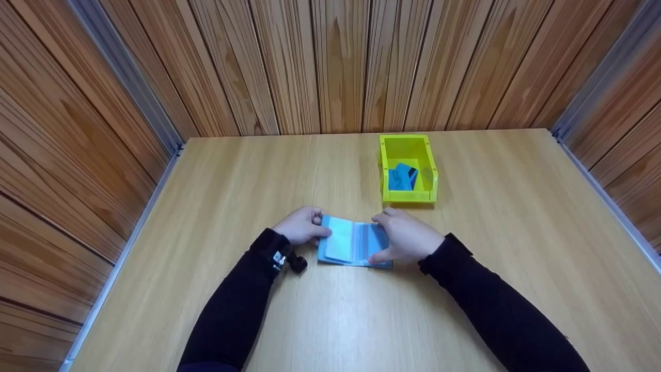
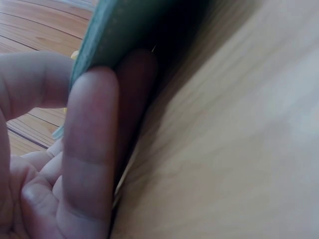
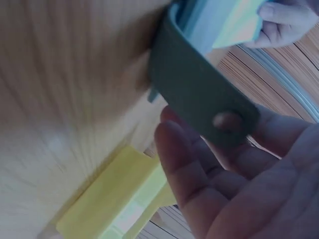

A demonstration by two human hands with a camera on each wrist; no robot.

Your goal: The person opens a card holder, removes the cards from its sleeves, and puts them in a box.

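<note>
A light blue card holder point(image 1: 339, 240) lies spread like a book on the table, clear sleeves showing inside. My left hand point(image 1: 302, 226) pinches its left edge, thumb on top of the page and fingers beneath. In the left wrist view, fingers point(image 2: 90, 144) lie under the cover, close over the wood. My right hand point(image 1: 410, 235) holds the right half, thumb at the near edge and fingertips at the far edge. A strap point(image 3: 199, 89) with a round spot near its end juts out by my right fingers in the right wrist view.
Beyond the card holder, slightly right, stands a yellow bin point(image 1: 409, 196) with several blue cards point(image 1: 400, 178) in it, one with a black stripe. Wood-panelled walls point(image 1: 341, 67) enclose the table point(image 1: 248, 175) at the back and sides.
</note>
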